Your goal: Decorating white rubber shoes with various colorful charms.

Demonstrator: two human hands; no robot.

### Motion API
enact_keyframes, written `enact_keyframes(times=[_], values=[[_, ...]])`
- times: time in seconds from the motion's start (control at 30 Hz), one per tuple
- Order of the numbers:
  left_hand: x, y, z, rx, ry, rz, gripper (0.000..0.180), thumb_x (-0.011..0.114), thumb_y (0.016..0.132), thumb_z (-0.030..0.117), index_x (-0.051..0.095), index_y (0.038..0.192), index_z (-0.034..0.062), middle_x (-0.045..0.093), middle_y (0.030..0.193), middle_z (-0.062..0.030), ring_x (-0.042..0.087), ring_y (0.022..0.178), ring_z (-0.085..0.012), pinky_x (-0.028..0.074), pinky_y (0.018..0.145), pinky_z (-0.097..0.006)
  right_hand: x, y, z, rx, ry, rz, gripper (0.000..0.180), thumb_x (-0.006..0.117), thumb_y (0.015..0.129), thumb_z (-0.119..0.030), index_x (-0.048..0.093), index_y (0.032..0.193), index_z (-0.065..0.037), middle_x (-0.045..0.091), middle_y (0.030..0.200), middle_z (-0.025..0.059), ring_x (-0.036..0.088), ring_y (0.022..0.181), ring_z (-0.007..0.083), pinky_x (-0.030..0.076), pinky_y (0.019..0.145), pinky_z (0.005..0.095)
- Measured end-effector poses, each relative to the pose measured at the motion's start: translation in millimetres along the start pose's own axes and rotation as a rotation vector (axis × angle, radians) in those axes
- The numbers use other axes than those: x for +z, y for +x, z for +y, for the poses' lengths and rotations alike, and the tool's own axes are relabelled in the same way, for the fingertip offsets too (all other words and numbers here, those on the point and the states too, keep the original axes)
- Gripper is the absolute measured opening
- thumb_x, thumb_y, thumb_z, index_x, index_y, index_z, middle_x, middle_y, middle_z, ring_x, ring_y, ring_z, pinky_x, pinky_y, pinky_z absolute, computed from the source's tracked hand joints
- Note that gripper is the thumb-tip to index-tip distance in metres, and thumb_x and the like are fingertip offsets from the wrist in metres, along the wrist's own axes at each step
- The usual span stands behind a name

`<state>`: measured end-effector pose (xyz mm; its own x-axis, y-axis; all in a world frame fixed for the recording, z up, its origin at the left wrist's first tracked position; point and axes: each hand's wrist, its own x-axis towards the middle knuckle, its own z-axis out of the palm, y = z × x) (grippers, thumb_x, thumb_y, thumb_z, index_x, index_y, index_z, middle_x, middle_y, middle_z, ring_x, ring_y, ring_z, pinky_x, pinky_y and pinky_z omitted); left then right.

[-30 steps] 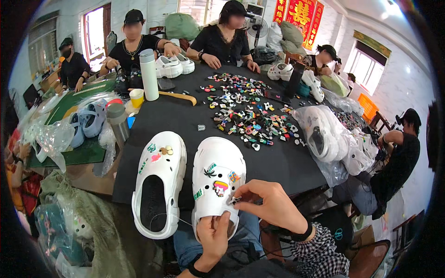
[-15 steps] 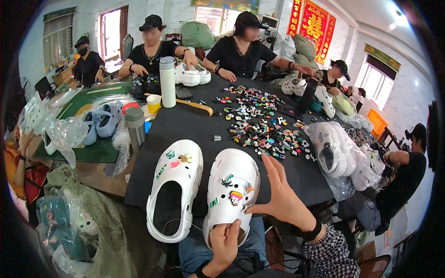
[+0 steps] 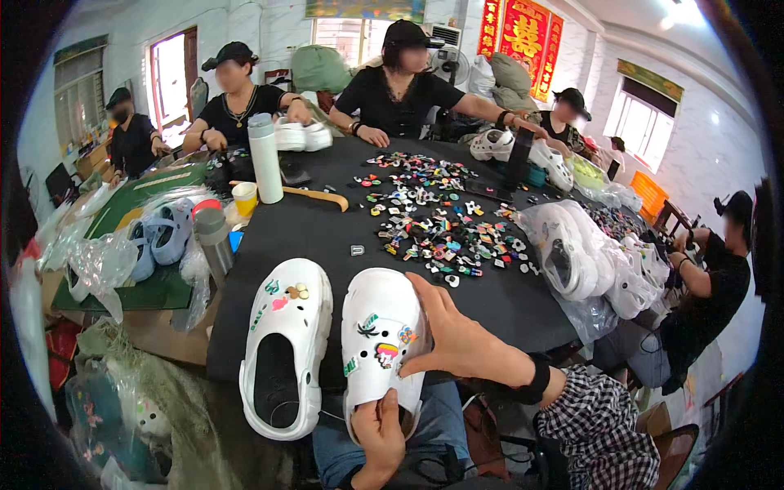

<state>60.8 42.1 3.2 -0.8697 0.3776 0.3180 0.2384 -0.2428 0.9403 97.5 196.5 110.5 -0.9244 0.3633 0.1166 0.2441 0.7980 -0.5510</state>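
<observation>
My clog [image 3: 371,310] lies at six o'clock, my left hand [image 3: 382,445] with fingers clamped on its rim. My right hand [image 3: 465,343] rests at its three o'clock side, fingers apart. I judge I'm fixing a charm, probably hidden under my thumb; next calls for firm pressing.

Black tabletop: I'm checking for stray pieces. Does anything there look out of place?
One small squarish charm lies alone on the black tabletop, just beyond the toe of the right-hand white clog. It looks odd because the other charms are clustered farther right.
</observation>
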Motion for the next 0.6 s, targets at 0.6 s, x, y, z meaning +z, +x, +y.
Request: enact_keyframes(times=[0.6], values=[[-1.7, -0.6, 4.1, -0.117, -0.008, -0.109, 0.035, 0.048, 0.095, 0.008, 0.048, 0.125, -0.0087, 0.056, 0.116, -0.0163, 0.055, 0.102, -0.0213, 0.041, 0.089, -0.032, -10.9, 7.2, 3.6, 0.046, 0.19, -0.155, 0.117, 0.083, 0.063, -0.028, 0.002, 0.146, -0.01, 0.03, 0.135, 0.0273, 0.051, 0.112, 0.048, 0.047, 0.092, 0.0463]])
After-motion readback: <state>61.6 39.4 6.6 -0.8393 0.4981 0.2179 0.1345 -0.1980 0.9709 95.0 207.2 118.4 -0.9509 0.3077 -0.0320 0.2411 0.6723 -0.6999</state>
